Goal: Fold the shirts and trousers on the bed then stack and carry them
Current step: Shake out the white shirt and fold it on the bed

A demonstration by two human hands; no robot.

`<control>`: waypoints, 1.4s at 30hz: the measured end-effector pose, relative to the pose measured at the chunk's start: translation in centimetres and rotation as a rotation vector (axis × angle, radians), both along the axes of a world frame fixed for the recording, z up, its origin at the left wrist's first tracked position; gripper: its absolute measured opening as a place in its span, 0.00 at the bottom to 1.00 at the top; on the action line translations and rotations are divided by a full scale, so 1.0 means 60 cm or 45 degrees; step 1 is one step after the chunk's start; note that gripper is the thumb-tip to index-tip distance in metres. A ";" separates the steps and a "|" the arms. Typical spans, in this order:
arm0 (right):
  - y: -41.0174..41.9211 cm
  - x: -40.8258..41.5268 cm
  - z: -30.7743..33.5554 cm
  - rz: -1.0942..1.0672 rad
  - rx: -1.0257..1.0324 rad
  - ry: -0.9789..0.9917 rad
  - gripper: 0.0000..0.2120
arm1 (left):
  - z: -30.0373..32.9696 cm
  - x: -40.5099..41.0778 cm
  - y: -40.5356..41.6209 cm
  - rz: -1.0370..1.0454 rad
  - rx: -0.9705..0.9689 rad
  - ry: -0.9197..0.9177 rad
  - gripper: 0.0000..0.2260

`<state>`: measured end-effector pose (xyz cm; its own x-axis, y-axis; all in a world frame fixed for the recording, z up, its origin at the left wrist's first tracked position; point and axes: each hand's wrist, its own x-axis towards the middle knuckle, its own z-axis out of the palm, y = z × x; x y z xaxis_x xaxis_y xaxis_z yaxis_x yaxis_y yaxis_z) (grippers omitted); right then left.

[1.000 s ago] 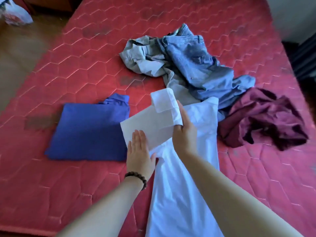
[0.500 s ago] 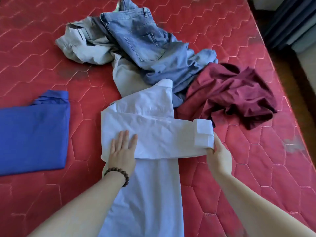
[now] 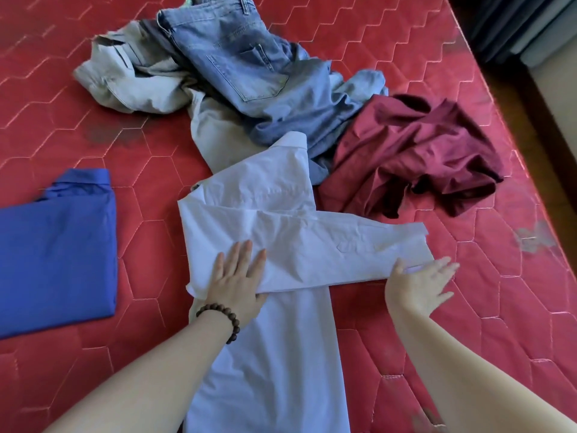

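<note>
My left hand (image 3: 235, 278), bead bracelet (image 3: 220, 320) at the wrist, presses flat and open-fingered on the near-left edge of the white shirt (image 3: 274, 354), whose body runs lengthwise from me toward the pile. My right hand (image 3: 420, 284) lies released, fingers spread, just at the cuff end of the sleeve (image 3: 359, 254), touching it but gripping nothing. The sleeve crosses the shirt left to right and overhangs its right edge, so its free end is nearest my right hand; I judge the next fold brings it back leftward. A folded blue shirt (image 3: 56, 254) sits well apart to the left. Beyond, unfolded on the red quilted mattress (image 3: 484, 323): a maroon garment (image 3: 415, 157), jeans (image 3: 249, 67), grey trousers (image 3: 131, 79). Dark floor (image 3: 537, 114) runs along the bed's right edge.
</note>
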<state>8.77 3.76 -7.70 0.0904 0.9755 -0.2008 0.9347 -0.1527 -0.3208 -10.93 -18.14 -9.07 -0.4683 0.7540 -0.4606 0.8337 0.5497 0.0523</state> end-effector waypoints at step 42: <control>0.195 0.020 0.007 0.901 -0.301 -0.150 0.23 | -0.016 0.136 0.227 -0.103 0.260 -0.030 0.28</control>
